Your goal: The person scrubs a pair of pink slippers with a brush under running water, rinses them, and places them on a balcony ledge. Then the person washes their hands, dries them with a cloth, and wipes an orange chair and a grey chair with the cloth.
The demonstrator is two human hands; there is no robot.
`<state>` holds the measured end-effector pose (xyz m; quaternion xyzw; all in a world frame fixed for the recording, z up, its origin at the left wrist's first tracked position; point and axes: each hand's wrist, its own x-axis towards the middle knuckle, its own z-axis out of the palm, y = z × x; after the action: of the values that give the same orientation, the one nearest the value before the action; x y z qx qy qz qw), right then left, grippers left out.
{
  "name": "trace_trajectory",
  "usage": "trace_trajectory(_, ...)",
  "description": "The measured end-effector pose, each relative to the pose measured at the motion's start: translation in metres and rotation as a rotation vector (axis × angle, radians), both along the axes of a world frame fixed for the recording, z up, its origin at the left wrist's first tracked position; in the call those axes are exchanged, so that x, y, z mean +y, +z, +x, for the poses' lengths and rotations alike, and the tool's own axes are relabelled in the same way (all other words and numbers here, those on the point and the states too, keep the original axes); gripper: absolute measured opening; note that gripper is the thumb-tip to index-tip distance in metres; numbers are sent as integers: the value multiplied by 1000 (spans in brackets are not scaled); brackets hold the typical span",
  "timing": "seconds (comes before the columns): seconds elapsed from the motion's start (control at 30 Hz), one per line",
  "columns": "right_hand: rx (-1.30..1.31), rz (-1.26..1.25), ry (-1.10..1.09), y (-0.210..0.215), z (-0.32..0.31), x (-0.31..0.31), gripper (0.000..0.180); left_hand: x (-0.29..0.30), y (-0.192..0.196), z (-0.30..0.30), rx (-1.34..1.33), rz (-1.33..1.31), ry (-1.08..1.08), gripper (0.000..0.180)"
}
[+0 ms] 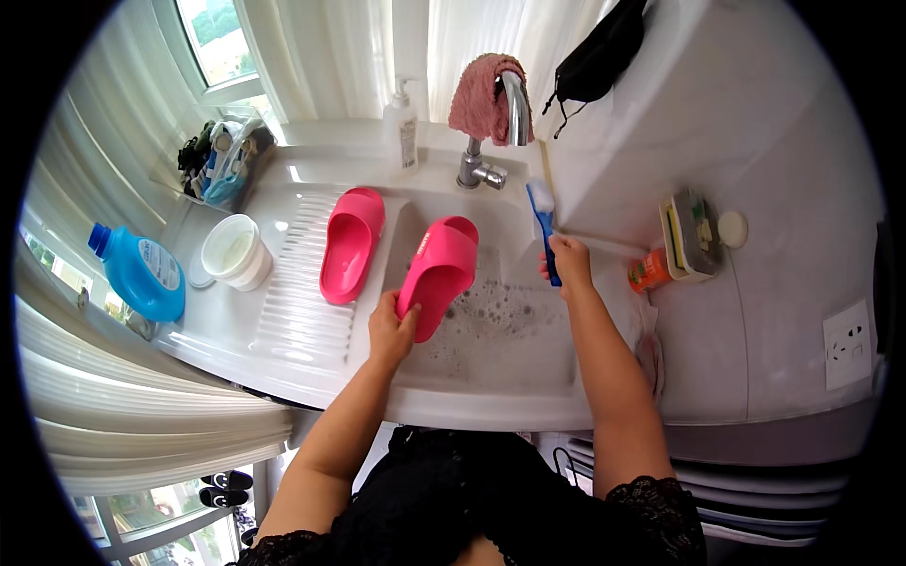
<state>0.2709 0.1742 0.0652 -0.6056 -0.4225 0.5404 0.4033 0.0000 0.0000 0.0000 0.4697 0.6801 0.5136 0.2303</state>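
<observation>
A pink slide slipper [444, 276] is tilted over the sink basin, gripped at its heel end by my left hand [391, 330], whose fingers are closed round the edge. The matching pink slipper [351, 247] lies sole down on the ribbed washboard [304, 269] left of the basin. To the right, my right hand [568, 262] is wrapped round the handle of a blue scrubbing brush [543, 217], bristle end up and away from me. White bristles, perhaps with foam, show at its head. Dirty suds [495, 316] cover the basin floor under the slipper.
A chrome faucet [516, 108] draped with a pink cloth [479, 97] rises behind the basin, beside a white pump bottle [400, 132]. Leftward stand a white tub [238, 253], a blue detergent jug [142, 274] and a clear box [226, 156]. A wall holder [694, 236] hangs at right.
</observation>
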Motion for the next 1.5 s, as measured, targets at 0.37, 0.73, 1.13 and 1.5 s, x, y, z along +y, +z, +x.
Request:
trace_trajectory(0.37, -115, 7, -84, -13, 18, 13, 30, 0, 7, 4, 62, 12, -15, 28)
trace_trajectory(0.73, -622, 186, 389, -86, -6, -90, 16, 7, -2, -2, -126, 128, 116, 27)
trace_trajectory(1.13, -1257, 237, 958, -144, -33, -75, 61, 7, 3, -2, -66, 84, 46, 29)
trace_trajectory(1.5, -1230, 227, 984, -152, -19, -79, 58, 6, 11, 2, -13, 104, 51, 28)
